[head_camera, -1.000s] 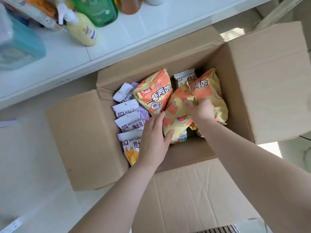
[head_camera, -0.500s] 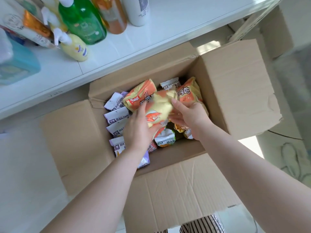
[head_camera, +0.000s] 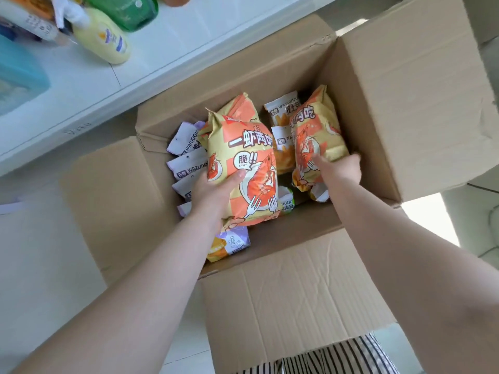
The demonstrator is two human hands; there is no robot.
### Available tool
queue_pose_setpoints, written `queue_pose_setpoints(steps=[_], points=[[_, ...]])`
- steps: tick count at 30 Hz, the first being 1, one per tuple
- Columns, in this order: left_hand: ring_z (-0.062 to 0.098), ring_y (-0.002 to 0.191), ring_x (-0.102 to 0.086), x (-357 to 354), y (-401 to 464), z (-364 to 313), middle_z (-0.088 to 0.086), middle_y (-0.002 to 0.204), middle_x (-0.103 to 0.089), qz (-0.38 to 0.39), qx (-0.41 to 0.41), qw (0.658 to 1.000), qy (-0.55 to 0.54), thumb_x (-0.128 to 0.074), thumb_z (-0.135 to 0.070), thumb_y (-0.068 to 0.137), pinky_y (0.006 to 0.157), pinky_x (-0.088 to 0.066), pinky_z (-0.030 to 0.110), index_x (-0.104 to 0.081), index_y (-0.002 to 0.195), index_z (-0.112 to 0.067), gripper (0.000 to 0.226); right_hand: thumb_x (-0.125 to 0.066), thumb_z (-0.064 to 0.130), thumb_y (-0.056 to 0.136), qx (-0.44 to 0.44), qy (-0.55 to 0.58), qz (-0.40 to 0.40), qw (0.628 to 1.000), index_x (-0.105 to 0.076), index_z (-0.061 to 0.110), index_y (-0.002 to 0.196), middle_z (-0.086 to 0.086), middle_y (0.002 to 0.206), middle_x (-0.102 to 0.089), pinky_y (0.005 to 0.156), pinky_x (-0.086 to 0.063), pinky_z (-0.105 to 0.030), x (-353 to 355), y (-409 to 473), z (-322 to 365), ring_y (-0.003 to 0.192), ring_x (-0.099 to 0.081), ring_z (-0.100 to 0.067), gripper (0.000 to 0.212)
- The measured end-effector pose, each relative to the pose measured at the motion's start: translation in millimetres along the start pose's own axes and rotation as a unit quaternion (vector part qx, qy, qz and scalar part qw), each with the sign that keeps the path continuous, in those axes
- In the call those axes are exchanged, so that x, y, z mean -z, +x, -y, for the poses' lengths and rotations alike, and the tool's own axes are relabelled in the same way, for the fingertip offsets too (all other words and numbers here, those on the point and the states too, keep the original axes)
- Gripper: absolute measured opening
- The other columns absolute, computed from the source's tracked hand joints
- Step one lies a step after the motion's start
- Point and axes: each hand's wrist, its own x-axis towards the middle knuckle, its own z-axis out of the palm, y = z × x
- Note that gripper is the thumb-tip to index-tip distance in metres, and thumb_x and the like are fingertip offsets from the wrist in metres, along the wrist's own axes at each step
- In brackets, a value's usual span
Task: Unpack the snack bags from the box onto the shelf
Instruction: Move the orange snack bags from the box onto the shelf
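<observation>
Here, a white shelf (head_camera: 151, 63) runs past the far side of the open cardboard box (head_camera: 405, 109), with a yellow lotion bottle (head_camera: 104, 39) and a green bottle (head_camera: 129, 9) standing on it. The left hand (head_camera: 213, 190) grasps a yellow-and-orange shrimp snack bag (head_camera: 243, 163), thumb across its front, lifted above the box. The right hand (head_camera: 337, 171) clutches a second shrimp bag (head_camera: 313, 130) just beside it. Left of the left hand's grip, purple-topped packets (head_camera: 186, 163) line the box's inside.
</observation>
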Motion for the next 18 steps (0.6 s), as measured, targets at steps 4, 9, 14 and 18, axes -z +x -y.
queue_pose_setpoints(steps=[4,9,14,18], points=[[0.022,0.086,-0.073,6,2,1,0.002,0.101,-0.074,-0.003,0.008,1.000,-0.018,-0.082,-0.026,0.073,0.072,-0.060,0.041,-0.067,0.111,-0.017,0.041,-0.075,0.050,0.079,0.045,-0.082,0.012,0.996,-0.040,0.008,0.131,-0.013,0.134,-0.051,0.093,-0.050,-0.042,-8,4,12,0.119,-0.057,-0.034,0.076],[0.022,0.086,-0.073,13,-5,-11,0.000,0.099,-0.075,-0.024,-0.005,0.999,-0.040,-0.081,-0.028,0.074,0.074,-0.060,0.042,-0.067,0.111,-0.019,0.040,-0.078,0.029,0.081,0.088,-0.087,0.061,0.990,-0.045,0.006,0.129,-0.014,0.126,-0.059,0.087,-0.052,-0.039,14,-4,21,0.110,-0.062,-0.032,0.063],[0.019,0.087,-0.072,25,-23,-37,-0.003,0.096,-0.075,-0.076,-0.055,0.994,-0.055,-0.083,-0.028,0.072,0.077,-0.059,0.041,-0.068,0.100,-0.023,0.032,-0.084,0.030,0.074,0.080,0.062,0.187,0.977,-0.058,0.009,0.121,-0.010,0.108,-0.071,0.079,-0.058,-0.038,67,-42,3,0.088,-0.071,-0.024,0.057],[0.019,0.086,-0.072,37,-46,-58,-0.003,0.093,-0.074,-0.084,-0.065,0.992,-0.069,-0.082,-0.026,0.074,0.069,-0.059,0.033,-0.067,0.100,-0.021,0.031,-0.083,0.031,0.074,0.059,0.210,0.366,0.905,-0.055,0.007,0.126,-0.015,0.117,-0.070,0.079,-0.060,-0.035,121,-87,-3,0.103,-0.070,-0.030,0.064]])
